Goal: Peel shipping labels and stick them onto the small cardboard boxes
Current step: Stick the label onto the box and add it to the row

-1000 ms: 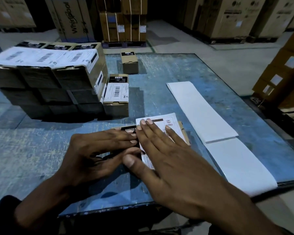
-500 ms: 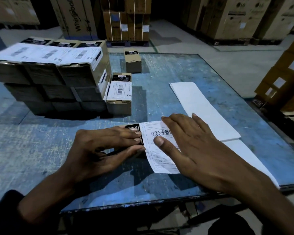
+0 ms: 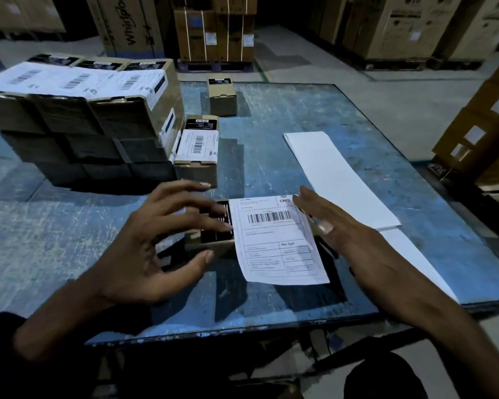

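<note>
A small cardboard box (image 3: 210, 247) with a black printed top lies on the blue table (image 3: 271, 119) in front of me. A white shipping label (image 3: 274, 240) with a barcode covers its right part and overhangs the box's near edge. My left hand (image 3: 159, 243) is spread over the box's left end, fingertips on the black top and thumb by the near side. My right hand (image 3: 343, 237) is at the label's right edge with straight fingers, holding nothing.
A stack of labelled boxes (image 3: 78, 110) stands at the left, with one labelled box (image 3: 198, 156) beside it. A lone small box (image 3: 222, 96) sits at the far edge. A long white backing strip (image 3: 337, 180) lies on the right. Large cartons surround the table.
My right hand has slid off the label to its right edge, uncovering the barcode. My left hand's fingers have spread and lifted from their flat press on the box.
</note>
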### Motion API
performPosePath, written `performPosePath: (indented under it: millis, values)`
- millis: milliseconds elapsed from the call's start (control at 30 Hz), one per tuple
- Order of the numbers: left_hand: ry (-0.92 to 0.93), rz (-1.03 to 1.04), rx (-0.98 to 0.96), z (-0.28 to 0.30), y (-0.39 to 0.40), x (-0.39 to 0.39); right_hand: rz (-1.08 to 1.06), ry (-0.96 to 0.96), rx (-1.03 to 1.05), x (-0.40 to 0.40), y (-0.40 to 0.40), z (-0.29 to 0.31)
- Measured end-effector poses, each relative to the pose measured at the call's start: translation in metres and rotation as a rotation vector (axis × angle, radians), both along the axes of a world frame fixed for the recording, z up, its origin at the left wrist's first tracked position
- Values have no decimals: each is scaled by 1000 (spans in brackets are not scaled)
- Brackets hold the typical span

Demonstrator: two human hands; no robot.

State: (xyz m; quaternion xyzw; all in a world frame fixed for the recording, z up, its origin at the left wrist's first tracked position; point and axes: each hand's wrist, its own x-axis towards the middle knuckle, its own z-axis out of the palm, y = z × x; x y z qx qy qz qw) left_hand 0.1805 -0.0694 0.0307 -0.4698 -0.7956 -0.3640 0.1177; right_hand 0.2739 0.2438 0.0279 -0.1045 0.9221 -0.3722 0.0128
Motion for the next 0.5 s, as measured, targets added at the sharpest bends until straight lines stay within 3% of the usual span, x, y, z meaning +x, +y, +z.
performPosePath:
  millis: [100,133,233,367,500]
  values:
    - [-71,22,-54,-6,2,0,24,-10,-130,5,11,5]
    - [-84,27,-51,-6,3,1,57,1,-68,12,13,7]
    - [-87,44,14,-5,5,2,45,117,39,7,11,-11]
    - [-67,57,92,-7,5,14,-80,279,-129,10,8,-15]
    - [-199,115,240,-9,-3,33,-71,295,-130,24,8,-3]
